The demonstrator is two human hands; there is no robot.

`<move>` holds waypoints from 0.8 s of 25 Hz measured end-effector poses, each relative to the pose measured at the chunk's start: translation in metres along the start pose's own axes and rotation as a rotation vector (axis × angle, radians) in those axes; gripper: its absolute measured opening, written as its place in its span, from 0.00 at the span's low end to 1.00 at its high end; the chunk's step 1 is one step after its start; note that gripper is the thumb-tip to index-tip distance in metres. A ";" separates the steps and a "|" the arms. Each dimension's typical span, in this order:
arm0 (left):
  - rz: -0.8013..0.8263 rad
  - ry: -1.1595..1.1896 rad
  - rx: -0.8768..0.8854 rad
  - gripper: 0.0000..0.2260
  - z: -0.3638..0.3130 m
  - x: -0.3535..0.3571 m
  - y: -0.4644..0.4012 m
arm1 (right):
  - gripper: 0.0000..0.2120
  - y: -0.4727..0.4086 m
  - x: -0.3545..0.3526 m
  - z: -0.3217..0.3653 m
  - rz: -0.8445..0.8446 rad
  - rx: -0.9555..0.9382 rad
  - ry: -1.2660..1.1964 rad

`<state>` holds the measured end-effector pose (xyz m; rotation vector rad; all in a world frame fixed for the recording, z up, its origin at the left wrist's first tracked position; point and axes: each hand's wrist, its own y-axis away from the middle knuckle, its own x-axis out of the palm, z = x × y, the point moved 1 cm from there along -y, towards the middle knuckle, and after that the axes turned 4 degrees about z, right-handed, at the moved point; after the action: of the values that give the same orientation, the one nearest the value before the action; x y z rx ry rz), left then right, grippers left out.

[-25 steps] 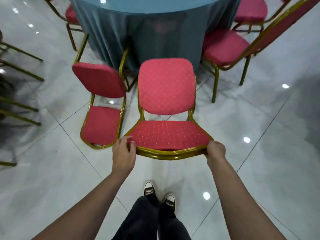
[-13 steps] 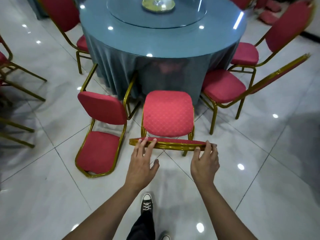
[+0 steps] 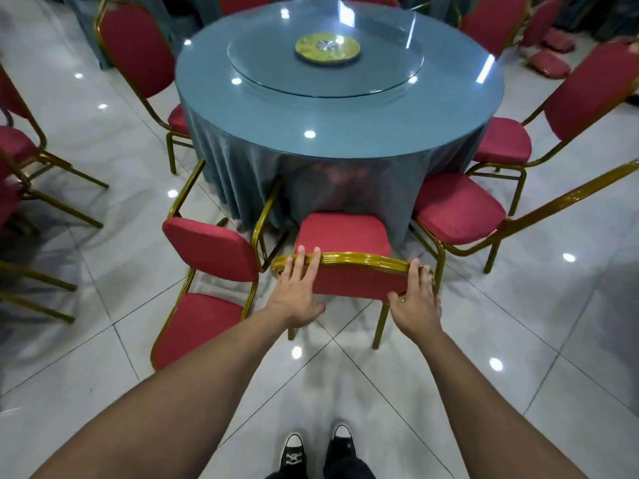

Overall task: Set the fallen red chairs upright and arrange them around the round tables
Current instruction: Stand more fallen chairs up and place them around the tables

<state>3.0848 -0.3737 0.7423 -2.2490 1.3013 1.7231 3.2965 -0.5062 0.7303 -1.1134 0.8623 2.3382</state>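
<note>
A red chair with a gold frame stands upright right in front of me, its seat facing the round table with a blue cloth. My left hand lies flat on the back of its backrest, fingers straight up to the gold top rail. My right hand presses the backrest's right corner, fingers straight as well. To the left, another red chair lies on its back on the floor, legs pointing toward the table.
Two upright red chairs stand at the table's right, one at its back left. More chairs crowd the left edge. Loose red cushions lie on the floor far right. A glass turntable tops the table.
The chair swung from lying on its back to standing on its legs. My hands went from gripping the frame's rim to resting flat on the backrest.
</note>
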 end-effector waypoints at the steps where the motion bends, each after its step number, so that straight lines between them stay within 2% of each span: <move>1: -0.008 -0.016 -0.006 0.51 0.000 0.002 -0.004 | 0.41 -0.001 0.002 -0.003 -0.003 -0.022 0.004; 4: 0.022 -0.049 -0.050 0.52 -0.003 -0.013 -0.024 | 0.43 -0.026 -0.005 -0.002 0.024 -0.064 0.007; 7: 0.032 -0.027 -0.111 0.47 -0.015 -0.038 -0.043 | 0.41 -0.059 -0.022 0.004 0.072 -0.048 0.008; 10: 0.005 0.009 -0.138 0.40 -0.024 -0.047 -0.038 | 0.37 -0.060 -0.025 0.013 -0.043 -0.042 -0.023; 14: -0.121 0.051 -0.099 0.31 -0.005 -0.053 0.001 | 0.29 -0.026 -0.005 0.046 -0.246 -0.168 -0.129; 20: -0.293 0.204 -0.186 0.22 0.069 -0.086 0.076 | 0.28 0.019 0.052 0.150 -0.240 -0.333 -0.232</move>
<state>2.9798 -0.3394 0.8191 -2.6186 0.8066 1.6044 3.1723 -0.4128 0.7689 -0.9777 0.2471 2.3949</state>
